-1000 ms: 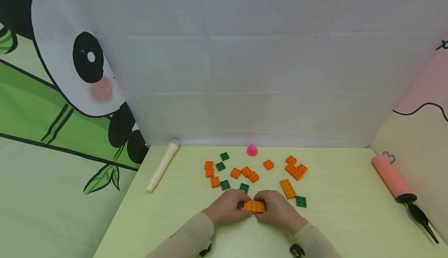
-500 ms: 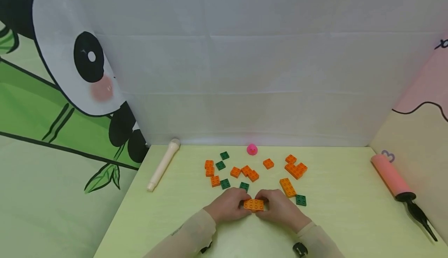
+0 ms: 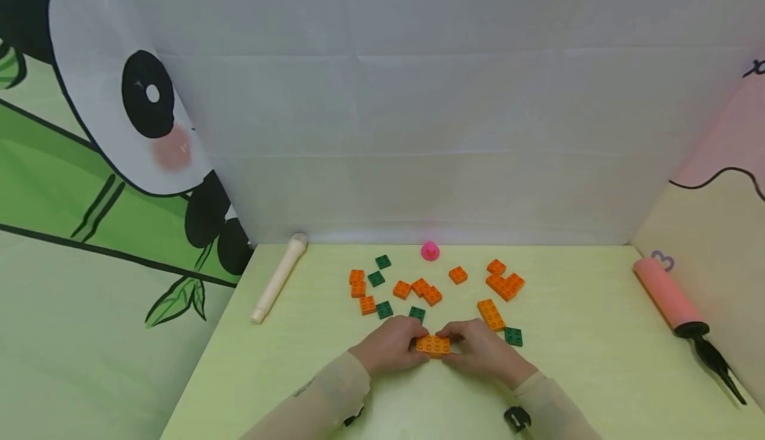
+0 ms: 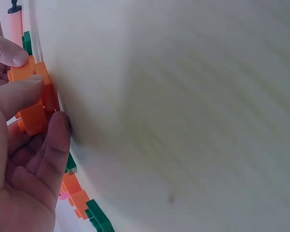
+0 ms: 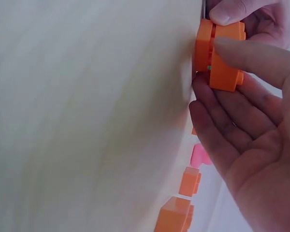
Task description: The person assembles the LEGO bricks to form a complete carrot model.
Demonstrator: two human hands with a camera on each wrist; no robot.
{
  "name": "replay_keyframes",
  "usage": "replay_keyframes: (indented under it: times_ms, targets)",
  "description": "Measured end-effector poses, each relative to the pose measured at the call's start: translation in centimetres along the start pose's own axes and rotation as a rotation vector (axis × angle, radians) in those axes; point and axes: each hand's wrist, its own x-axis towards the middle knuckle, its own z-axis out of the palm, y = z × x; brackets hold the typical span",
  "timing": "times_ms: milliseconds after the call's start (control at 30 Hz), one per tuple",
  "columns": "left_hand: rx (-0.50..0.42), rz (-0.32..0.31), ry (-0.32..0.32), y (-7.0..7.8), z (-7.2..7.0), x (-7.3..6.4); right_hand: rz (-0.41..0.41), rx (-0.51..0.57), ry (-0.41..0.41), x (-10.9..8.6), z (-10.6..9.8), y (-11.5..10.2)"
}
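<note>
Both hands meet in the middle of the table at a long orange building brick (image 3: 433,345), studs up. My left hand (image 3: 391,346) holds its left end between thumb and fingers, and my right hand (image 3: 487,350) pinches the right end. Under the long brick, a second orange brick (image 5: 202,50) shows in the right wrist view, close over the tabletop, with a thin gap between the two. In the left wrist view the thumb lies across the near side of the upper brick (image 4: 33,118). The far fingers are partly hidden behind the bricks.
Several loose orange bricks (image 3: 402,289) and green bricks (image 3: 384,309) lie beyond the hands. A long orange brick (image 3: 491,315) and a green brick (image 3: 513,336) are beside the right hand. A pale stick (image 3: 279,279), pink ball (image 3: 429,251) and pink pump (image 3: 669,299) lie farther out.
The right wrist has shifted slightly to the right. Both hands keep hold of the orange bricks at nearly the same spot; the loose bricks lie as before.
</note>
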Motion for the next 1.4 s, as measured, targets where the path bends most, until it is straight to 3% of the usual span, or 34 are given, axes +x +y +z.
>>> replay_keyframes:
  times_ms: [667, 1033, 1400]
  targets:
    - [0.142, 0.039, 0.04, 0.2, 0.3, -0.1, 0.008, -0.026, 0.059, 0.5, 0.7, -0.4]
    - [0.054, 0.058, 0.034, -0.1, 0.3, -0.1, 0.035, -0.06, 0.038, 0.9, 0.8, -0.5]
    - [0.047, 0.091, 0.039, -0.5, 0.5, 0.3, 0.027, -0.065, 0.018, 1.4, 0.8, -0.3]
